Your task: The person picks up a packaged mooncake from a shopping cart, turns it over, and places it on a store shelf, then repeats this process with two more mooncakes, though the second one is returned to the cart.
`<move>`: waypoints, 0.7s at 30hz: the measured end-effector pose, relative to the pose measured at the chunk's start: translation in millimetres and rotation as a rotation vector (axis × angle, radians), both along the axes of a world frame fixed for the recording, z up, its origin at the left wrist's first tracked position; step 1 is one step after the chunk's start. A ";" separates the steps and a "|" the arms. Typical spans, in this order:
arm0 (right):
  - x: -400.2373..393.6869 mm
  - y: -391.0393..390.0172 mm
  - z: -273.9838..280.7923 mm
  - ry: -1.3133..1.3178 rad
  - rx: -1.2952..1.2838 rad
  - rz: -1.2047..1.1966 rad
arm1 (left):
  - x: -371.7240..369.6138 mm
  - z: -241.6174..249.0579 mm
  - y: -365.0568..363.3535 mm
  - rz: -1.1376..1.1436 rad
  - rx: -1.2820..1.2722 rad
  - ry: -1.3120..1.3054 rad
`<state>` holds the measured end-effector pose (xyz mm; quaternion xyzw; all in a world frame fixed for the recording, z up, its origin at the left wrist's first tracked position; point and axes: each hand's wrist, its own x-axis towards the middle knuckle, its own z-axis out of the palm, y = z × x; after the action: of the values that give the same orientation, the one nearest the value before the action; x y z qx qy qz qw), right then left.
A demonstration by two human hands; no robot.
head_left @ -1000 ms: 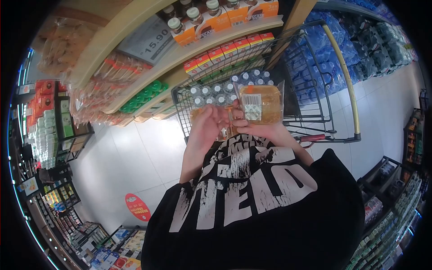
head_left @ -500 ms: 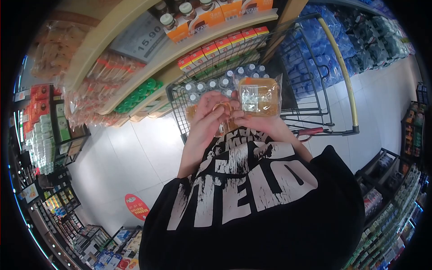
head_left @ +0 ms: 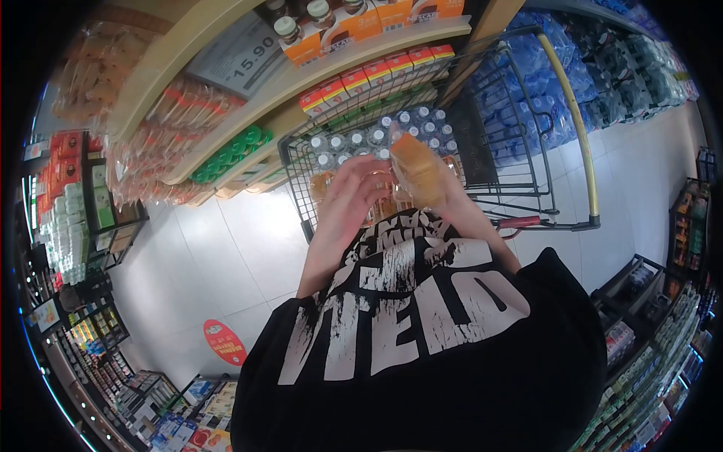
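Observation:
A clear plastic-wrapped pack of golden-brown food (head_left: 416, 169) is tilted on its side above the shopping cart, in the grasp of my right hand (head_left: 449, 190). My left hand (head_left: 348, 190) is just left of the pack, its fingers bent and apart, with their tips close to the wrapper. Below both hands is the wire shopping cart (head_left: 295, 190). Inside it stand several bottles with white caps (head_left: 357, 140), and brown packaged goods (head_left: 321, 184) lie nearer to me, partly hidden by my hands.
The cart's yellow handle (head_left: 576, 124) is at the right. Ahead, a shelf (head_left: 384, 45) carries coffee boxes with jars and a price sign (head_left: 245, 64). Blue-wrapped water packs (head_left: 523, 113) stack beyond the cart. A red oval floor sticker (head_left: 224, 343) lies at lower left.
The pack has turned from lying flat, label up, to a steep tilt, and shifted slightly left. My left hand's fingers have loosened from their pinch.

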<state>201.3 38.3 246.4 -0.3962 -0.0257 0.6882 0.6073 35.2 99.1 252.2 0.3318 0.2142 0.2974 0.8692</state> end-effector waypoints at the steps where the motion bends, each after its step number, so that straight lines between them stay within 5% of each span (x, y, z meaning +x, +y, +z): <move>1: 0.9 0.4 -5.4 -0.001 0.001 -0.001 | 0.9 0.8 -0.3 0.024 0.016 -0.017; 3: 4.2 1.4 -20.1 -0.167 0.148 0.002 | 1.1 0.4 -0.3 0.035 0.020 0.009; 11: 17.7 -4.4 -22.3 -0.157 0.183 -0.021 | -0.1 -2.9 0.8 0.051 -0.130 -0.131; 19: 18.4 -6.0 -5.7 -0.273 0.221 0.111 | 2.3 4.9 4.3 0.136 -0.126 0.044; 21: 24.0 -4.5 1.4 -0.655 0.267 0.253 | 0.3 3.8 3.0 0.158 -0.145 0.073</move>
<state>225.2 33.8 247.8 -0.5064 -0.3567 0.5850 0.5235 35.6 102.1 256.0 0.2610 0.2923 0.3365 0.8563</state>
